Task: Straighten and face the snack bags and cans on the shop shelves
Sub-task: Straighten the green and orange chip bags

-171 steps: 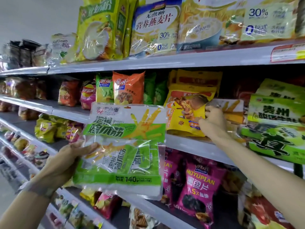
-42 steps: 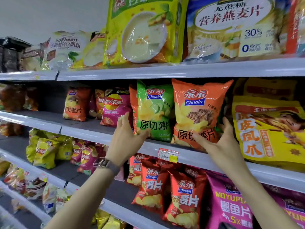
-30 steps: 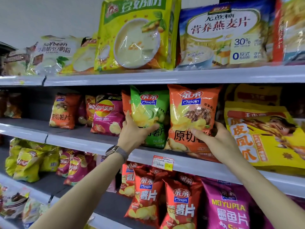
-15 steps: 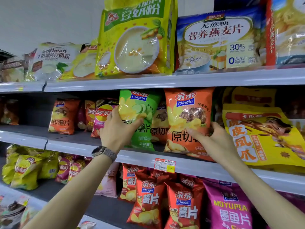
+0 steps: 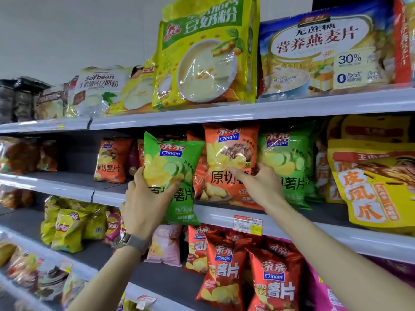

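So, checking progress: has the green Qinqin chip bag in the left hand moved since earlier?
Yes: the green Qinqin chip bag shifted left, away from the price tag, now overhanging the shelf edge.

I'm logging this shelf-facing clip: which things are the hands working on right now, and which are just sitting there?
Being worked on: green Qinqin crisp bag, gripped by the left hand; orange Qinqin crisp bag, pinched by the right hand.
Just sitting there: second green Qinqin bag, yellow chicken-feet bag, soy milk powder bag, oatmeal bag, red Qinqin crisp bags.
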A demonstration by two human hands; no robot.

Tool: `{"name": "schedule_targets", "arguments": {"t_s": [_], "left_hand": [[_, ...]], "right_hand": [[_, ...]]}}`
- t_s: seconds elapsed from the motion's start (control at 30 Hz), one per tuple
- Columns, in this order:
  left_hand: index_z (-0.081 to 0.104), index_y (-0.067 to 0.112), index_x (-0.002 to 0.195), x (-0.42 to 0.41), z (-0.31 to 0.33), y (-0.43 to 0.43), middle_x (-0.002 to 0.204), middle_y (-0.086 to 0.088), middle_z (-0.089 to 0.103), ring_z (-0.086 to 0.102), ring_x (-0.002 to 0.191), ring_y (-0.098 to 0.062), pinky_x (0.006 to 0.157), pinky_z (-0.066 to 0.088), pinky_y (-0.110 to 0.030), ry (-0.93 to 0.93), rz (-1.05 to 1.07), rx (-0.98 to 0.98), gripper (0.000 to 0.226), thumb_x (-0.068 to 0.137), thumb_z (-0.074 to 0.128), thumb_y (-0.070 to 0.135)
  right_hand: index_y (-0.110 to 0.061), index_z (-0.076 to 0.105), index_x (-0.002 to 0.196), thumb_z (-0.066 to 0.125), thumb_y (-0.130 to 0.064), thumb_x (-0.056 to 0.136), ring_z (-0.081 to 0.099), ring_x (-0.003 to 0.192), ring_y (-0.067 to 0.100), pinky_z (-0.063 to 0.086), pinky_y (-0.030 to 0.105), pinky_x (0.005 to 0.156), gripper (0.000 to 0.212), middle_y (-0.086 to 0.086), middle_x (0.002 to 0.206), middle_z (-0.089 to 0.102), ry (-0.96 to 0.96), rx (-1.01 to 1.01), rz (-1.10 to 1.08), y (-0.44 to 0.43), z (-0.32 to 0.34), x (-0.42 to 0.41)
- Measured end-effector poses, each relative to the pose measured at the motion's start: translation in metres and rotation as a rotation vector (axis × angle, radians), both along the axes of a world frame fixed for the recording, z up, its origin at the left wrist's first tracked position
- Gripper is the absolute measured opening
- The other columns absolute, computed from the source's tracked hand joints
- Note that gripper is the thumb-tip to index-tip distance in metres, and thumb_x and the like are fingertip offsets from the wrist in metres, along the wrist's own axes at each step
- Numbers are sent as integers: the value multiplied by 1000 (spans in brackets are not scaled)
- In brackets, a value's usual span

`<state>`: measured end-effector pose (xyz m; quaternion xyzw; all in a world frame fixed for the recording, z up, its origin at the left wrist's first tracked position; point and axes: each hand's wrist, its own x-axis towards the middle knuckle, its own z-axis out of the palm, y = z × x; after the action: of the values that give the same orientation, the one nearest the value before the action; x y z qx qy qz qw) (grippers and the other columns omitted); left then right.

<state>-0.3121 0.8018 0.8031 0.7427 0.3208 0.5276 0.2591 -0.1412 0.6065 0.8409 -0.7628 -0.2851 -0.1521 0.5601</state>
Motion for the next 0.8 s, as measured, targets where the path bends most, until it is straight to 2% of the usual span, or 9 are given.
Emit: {"name": "schedule_targets", "arguments": {"t_s": [0.07,0.13,0.2,0.27,0.37,0.47,0.57,0.67,0.8], "left_hand": [[33,34,151,-8,-5,5,138,-5,58,60,123,-36,100,48,-57,-10,13,-11,103,70,67,86],[33,35,150,-15,-10,9,135,-3,59,62,119,-35,97,51,-56,-24,16,-20,100,71,69,84],[33,37,148,-21,-14,11,134,-1,60,63,117,-33,95,52,-56,-33,17,-19,100,69,68,86],[34,38,146,-26,-16,11,132,1,62,64,115,-32,95,52,-57,-37,12,-16,100,65,66,88],[35,39,145,-32,-16,9,132,3,62,63,117,-30,98,50,-60,-56,-13,-27,101,63,65,90],[35,41,144,-37,-17,5,132,5,63,63,118,-28,101,49,-61,-80,-51,-46,100,61,66,89],[36,43,141,-38,-15,0,129,6,64,64,113,-26,98,52,-58,-90,-90,-54,97,60,68,87],[36,44,142,-35,-13,-10,128,7,64,66,110,-24,95,55,-55,-98,-140,-53,99,60,70,86],[36,43,145,-27,-9,-31,131,10,62,64,114,-21,96,55,-52,-112,-230,-36,99,61,70,82]], "right_hand": [[-25,70,96,75,-69,78,73,80,16,60,36,79,48,-10,86,76,35,23,-2,15,-2,4],[-24,71,99,75,-71,77,70,78,15,57,33,76,52,-10,86,75,47,38,-29,27,-4,3],[-24,71,104,76,-68,80,63,76,10,44,25,65,50,-11,88,73,46,62,-59,33,-4,-1],[-25,70,104,76,-65,82,58,77,11,34,25,63,46,-9,91,71,30,85,-93,36,-3,-6],[-26,69,105,76,-68,80,65,93,21,43,32,76,49,-7,98,73,-12,116,-138,38,-6,-5],[-24,65,118,80,-67,77,69,101,24,55,38,85,61,-5,105,74,-17,122,-139,37,-15,1],[-21,60,127,77,-73,74,67,108,28,56,43,90,75,-1,114,72,-3,76,-153,35,-22,3],[-24,59,117,68,-84,69,69,101,29,59,49,87,77,-2,106,73,-22,-5,-158,34,-22,4],[-28,55,108,64,-82,76,70,95,26,59,47,84,64,-5,101,72,-57,-90,-109,28,-20,5]]}}
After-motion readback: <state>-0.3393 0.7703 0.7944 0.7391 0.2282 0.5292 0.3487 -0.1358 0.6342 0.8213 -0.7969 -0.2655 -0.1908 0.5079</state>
